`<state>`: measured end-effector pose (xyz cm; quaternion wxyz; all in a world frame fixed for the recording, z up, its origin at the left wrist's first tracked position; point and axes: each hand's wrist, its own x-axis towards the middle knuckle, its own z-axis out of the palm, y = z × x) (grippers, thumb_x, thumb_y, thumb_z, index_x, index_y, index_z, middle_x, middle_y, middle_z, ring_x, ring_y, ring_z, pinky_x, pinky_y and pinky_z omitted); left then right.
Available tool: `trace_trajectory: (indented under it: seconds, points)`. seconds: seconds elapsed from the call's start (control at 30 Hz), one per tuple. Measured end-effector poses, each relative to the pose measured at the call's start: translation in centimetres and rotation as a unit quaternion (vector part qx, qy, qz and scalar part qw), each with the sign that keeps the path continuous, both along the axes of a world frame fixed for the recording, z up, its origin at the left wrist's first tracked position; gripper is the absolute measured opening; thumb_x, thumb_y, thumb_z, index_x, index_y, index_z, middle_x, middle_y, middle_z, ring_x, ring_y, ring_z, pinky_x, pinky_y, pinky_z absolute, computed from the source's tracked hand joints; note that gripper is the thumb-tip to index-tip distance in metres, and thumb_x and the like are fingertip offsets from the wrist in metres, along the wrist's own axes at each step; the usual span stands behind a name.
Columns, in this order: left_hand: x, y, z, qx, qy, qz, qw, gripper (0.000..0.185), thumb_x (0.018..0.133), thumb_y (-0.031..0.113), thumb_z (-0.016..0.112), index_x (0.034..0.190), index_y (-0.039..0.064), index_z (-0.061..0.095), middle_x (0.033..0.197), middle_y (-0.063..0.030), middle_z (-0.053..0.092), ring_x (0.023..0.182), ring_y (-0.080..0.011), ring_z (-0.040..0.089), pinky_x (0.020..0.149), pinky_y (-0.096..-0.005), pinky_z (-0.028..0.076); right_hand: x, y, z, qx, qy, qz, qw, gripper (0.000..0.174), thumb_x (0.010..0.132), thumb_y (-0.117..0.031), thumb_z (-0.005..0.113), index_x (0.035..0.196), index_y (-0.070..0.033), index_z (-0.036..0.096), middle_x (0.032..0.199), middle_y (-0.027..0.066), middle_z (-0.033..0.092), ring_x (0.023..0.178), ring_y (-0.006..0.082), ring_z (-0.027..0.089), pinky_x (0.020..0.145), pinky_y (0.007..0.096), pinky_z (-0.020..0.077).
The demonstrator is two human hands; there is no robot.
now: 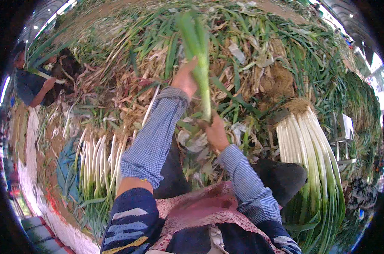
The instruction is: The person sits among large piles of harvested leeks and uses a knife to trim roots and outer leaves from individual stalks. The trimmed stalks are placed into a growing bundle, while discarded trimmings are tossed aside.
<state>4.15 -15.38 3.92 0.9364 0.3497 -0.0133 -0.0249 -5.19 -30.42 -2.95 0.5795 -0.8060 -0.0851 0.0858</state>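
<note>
Before me, a single long green onion (204, 79) is held up with its green leaves pointing away and its pale root end towards me. My left hand (186, 77) grips it around the green part of the stalk. Down at the root end, my right hand (216, 130) is closed about the base; its exact grasp is blurred. To my right lies a thick row of cleaned long green onions (306, 139), white shanks and roots facing away. Thinner ones (98, 158) lie on my left, beside my forearm.
Discarded leaves and dry skins (242, 66) cover the ground ahead. Another person (39, 79) at the far left holds an onion stalk. A blue cloth or sheet (66, 165) lies under the left bundle. A small metal stand (342, 136) is at the right.
</note>
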Motion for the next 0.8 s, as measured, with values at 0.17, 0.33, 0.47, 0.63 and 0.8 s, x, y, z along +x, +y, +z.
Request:
trace_trajectory:
  seconds: [0.17, 0.33, 0.47, 0.63, 0.8]
  points:
    - [-1.5, -0.5, 2.9, -0.093, 0.031, -0.117, 0.988, 0.042, 0.089, 0.016, 0.055, 0.127, 0.002, 0.044, 0.116, -0.0183, 0.058, 0.101, -0.0356, 0.058, 0.090, -0.0503, 0.045, 0.3, -2.0, 2.4, 0.089, 0.040, 0.079, 0.992, 0.038, 0.086, -0.016, 0.063, 0.114, 0.004, 0.048, 0.093, 0.0114, 0.060, 0.082, 0.0203, 0.057, 0.075, 0.0325, 0.0474]
    - [-1.6, -0.7, 1.7, -0.068, -0.028, -0.158, 0.985, 0.042, 0.088, 0.009, 0.055, 0.127, 0.001, 0.043, 0.103, -0.0188, 0.060, 0.097, -0.0406, 0.060, 0.085, -0.0576, 0.050, 0.4, -3.1, 1.9, 0.105, 0.120, 0.153, 0.975, 0.052, 0.088, -0.024, 0.060, 0.129, 0.002, 0.041, 0.106, 0.0099, 0.056, 0.094, 0.0179, 0.053, 0.086, 0.0333, 0.0441]
    - [-1.0, -0.6, 0.3, -0.004, -0.015, -0.085, 0.996, 0.041, 0.083, 0.005, 0.063, 0.121, 0.001, 0.048, 0.098, -0.0149, 0.060, 0.094, -0.0341, 0.062, 0.083, -0.0507, 0.053, 0.6, -4.2, 0.7, 0.143, 0.110, 0.162, 0.970, 0.052, 0.088, -0.016, 0.058, 0.133, 0.001, 0.039, 0.118, 0.0120, 0.054, 0.105, 0.0194, 0.053, 0.094, 0.0332, 0.0421]
    - [-0.2, -0.7, -0.5, 0.040, 0.044, 0.031, 0.998, 0.038, 0.079, -0.002, 0.064, 0.115, 0.000, 0.052, 0.101, -0.0150, 0.062, 0.092, -0.0301, 0.062, 0.083, -0.0473, 0.053, 1.1, -4.7, -0.3, -0.055, -0.036, 0.116, 0.991, 0.050, 0.084, -0.019, 0.063, 0.126, 0.003, 0.047, 0.113, 0.0212, 0.059, 0.098, 0.0281, 0.060, 0.085, 0.0382, 0.0463]
    - [-0.2, -1.1, -1.5, 0.048, 0.076, 0.056, 0.994, 0.040, 0.078, -0.004, 0.066, 0.115, 0.000, 0.053, 0.101, -0.0140, 0.063, 0.091, -0.0273, 0.062, 0.080, -0.0428, 0.053, 0.7, -4.8, -1.0, -0.231, -0.170, 0.105, 0.952, 0.040, 0.084, -0.021, 0.065, 0.113, 0.004, 0.055, 0.091, 0.0230, 0.063, 0.084, 0.0364, 0.061, 0.076, 0.0433, 0.0473]
